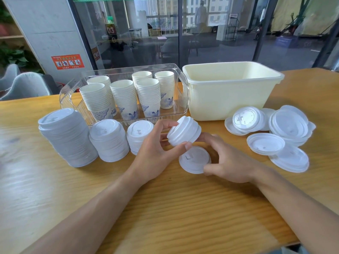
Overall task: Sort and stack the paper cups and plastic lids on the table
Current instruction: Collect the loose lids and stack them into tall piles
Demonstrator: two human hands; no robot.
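grainy, honey-coloured wooden table (165,208) fills the view, with dark glass doors behind it. left hand (156,154) pinches a short stack of ridged white plastic lids (184,133), tilted and held above the tabletop. right hand (231,162), fingers loosely curled, touches a single flat lid (193,161) lying just below. three lid stacks (109,141) stand at the left, in front of a clear ribbed tray (183,92) holding six columns of blue-printed paper cups (124,99). loose translucent lids (266,143) lie scattered to the right, near a smooth cream plastic tub (229,99).
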